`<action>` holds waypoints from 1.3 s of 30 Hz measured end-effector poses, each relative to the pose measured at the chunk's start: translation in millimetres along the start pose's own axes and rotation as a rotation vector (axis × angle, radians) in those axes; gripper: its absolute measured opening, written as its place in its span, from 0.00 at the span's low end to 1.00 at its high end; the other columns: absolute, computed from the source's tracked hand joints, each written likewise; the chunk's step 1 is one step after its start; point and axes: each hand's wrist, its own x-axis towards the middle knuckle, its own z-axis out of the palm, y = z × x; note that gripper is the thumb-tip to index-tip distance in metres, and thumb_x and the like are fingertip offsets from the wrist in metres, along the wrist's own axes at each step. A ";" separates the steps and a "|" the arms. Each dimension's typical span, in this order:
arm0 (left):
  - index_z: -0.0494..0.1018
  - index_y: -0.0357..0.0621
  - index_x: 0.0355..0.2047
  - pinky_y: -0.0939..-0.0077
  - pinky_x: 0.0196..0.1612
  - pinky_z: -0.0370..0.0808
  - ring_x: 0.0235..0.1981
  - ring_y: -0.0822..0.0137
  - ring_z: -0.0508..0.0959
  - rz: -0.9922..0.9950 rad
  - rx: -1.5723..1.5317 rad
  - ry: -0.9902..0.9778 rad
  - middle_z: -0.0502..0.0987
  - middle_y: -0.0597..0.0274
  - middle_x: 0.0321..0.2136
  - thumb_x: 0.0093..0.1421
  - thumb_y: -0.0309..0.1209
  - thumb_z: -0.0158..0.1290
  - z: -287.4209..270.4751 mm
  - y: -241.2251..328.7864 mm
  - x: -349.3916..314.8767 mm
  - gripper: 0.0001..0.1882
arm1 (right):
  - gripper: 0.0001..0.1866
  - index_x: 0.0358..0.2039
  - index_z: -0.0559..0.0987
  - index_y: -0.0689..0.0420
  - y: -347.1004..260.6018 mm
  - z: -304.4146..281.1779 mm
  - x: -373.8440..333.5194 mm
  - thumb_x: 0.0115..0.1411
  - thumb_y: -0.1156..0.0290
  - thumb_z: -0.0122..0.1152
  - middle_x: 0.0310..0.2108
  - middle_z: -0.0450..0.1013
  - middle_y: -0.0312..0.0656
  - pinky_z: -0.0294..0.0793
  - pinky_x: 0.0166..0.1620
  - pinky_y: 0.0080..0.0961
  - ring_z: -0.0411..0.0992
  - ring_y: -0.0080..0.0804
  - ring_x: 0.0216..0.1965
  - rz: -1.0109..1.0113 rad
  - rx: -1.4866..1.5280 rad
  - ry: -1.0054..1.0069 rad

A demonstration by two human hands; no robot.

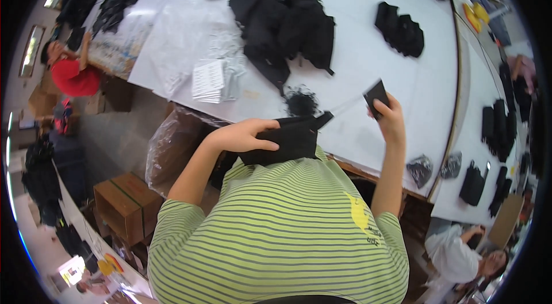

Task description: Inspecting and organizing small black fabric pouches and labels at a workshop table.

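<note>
My left hand (247,136) grips a black fabric pouch (296,138) against my front, its fingers over the upper edge and the thumb on the near face. A short strap end (324,119) sticks out at the pouch's upper right corner. Raised to the right over the table, my right hand (390,117) pinches a small flat black rectangular piece (376,98). Thin pale strands run from that piece toward the strap end. Just beyond the pouch lies a loose heap of short black strings (301,101).
A pile of black fabric pouches (282,25) covers the far middle of the white table (356,33). Stacked white printed cards (208,81) lie left, by clear plastic bags (183,33). More folded black goods (399,29) sit far right. Other people work at neighbouring tables; a cardboard box (127,206) stands lower left.
</note>
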 end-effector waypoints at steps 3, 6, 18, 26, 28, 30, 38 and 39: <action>0.64 0.40 0.36 0.83 0.34 0.67 0.30 0.79 0.67 -0.085 -0.159 -0.076 0.69 0.67 0.26 0.58 0.34 0.55 -2.7 26.5 6.0 0.14 | 0.14 0.37 0.71 0.62 20.5 15.3 20.2 0.51 0.75 0.63 0.29 0.72 0.44 0.69 0.30 0.20 0.71 0.28 0.28 -0.064 0.277 0.170; 0.64 0.38 0.35 0.83 0.32 0.65 0.28 0.79 0.66 -0.050 -0.151 0.200 0.68 0.67 0.24 0.59 0.34 0.54 10.2 27.0 6.3 0.13 | 0.10 0.32 0.71 0.59 36.2 13.2 33.4 0.52 0.74 0.63 0.28 0.71 0.41 0.66 0.29 0.15 0.70 0.23 0.28 -0.106 0.508 0.240; 0.71 0.34 0.35 0.77 0.31 0.68 0.24 0.69 0.71 -0.062 0.134 0.224 0.74 0.55 0.24 0.56 0.34 0.55 26.4 57.3 21.5 0.14 | 0.20 0.30 0.76 0.56 61.2 71.2 31.8 0.59 0.50 0.54 0.21 0.62 0.33 0.58 0.28 0.18 0.58 0.24 0.22 0.365 1.317 0.000; 0.71 0.35 0.36 0.75 0.33 0.69 0.25 0.61 0.73 -0.031 0.165 0.146 0.75 0.52 0.25 0.55 0.35 0.55 26.5 58.6 22.4 0.15 | 0.21 0.29 0.72 0.57 56.1 59.5 24.2 0.64 0.50 0.46 0.12 0.47 0.29 0.47 0.18 0.16 0.46 0.18 0.13 0.337 1.119 -0.238; 0.71 0.35 0.36 0.75 0.33 0.69 0.25 0.60 0.73 -0.018 0.170 0.132 0.75 0.52 0.25 0.55 0.35 0.56 25.8 61.3 22.7 0.15 | 0.21 0.28 0.71 0.56 56.6 56.7 26.7 0.64 0.49 0.46 0.11 0.46 0.28 0.46 0.17 0.16 0.45 0.18 0.13 0.315 1.085 -0.224; 0.71 0.35 0.35 0.75 0.33 0.69 0.25 0.60 0.73 -0.004 0.174 0.123 0.75 0.52 0.25 0.55 0.34 0.56 25.5 62.7 22.5 0.14 | 0.21 0.27 0.70 0.55 56.1 53.1 29.2 0.64 0.49 0.46 0.11 0.46 0.28 0.44 0.17 0.16 0.45 0.17 0.12 0.294 1.047 -0.215; 0.73 0.36 0.32 0.73 0.36 0.70 0.34 0.60 0.75 0.065 0.370 0.218 0.75 0.55 0.33 0.53 0.30 0.57 14.1 54.8 23.2 0.10 | 0.12 0.22 0.76 0.56 -1.7 48.0 18.3 0.56 0.63 0.64 0.11 0.56 0.22 0.44 0.18 0.16 0.48 0.10 0.13 -0.105 0.011 0.195; 0.73 0.36 0.32 0.73 0.36 0.70 0.34 0.60 0.75 0.060 0.368 0.223 0.75 0.55 0.33 0.53 0.30 0.57 12.8 53.7 24.7 0.10 | 0.12 0.26 0.81 0.61 -12.3 54.2 12.7 0.54 0.63 0.65 0.12 0.60 0.22 0.46 0.18 0.16 0.52 0.11 0.13 -0.170 -0.150 0.161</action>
